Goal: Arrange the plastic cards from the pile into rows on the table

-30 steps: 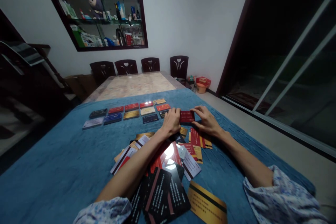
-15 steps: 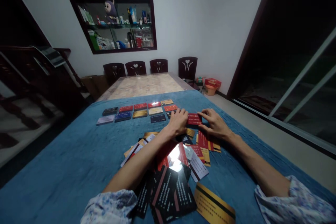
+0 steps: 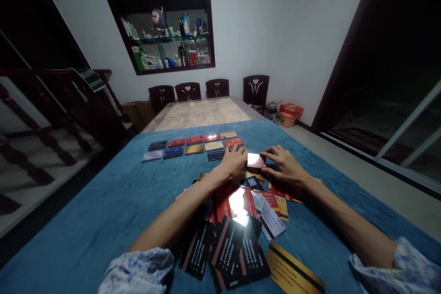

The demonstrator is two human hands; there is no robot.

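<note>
A red card (image 3: 257, 161) with a bright glare across its face is between my two hands, above the loose cards. My left hand (image 3: 234, 161) grips its left edge with curled fingers, some of them hidden behind the hand's back. On the other side my right hand (image 3: 285, 165) pinches the right edge between thumb and fingers. Below lies a loose heap: red cards (image 3: 223, 204), black cards (image 3: 234, 252), a pale card (image 3: 272, 218) and a gold card (image 3: 294, 268). Beyond my left hand, small stacks stand in rows, among them a blue stack (image 3: 173, 152) and a gold stack (image 3: 194, 149).
A blue cloth (image 3: 113, 211) covers the near table; its bare marble-patterned end (image 3: 203, 112) lies beyond. Dark chairs (image 3: 256, 89) stand at the far end. A wall shelf (image 3: 175, 36) holds a plush toy and bottles. An orange bucket (image 3: 287, 119) is on the floor.
The view has shifted, so the scene sits further right. The red card between my hands has tilted, and glare now hides its printing. Both hands stay at its edges.
</note>
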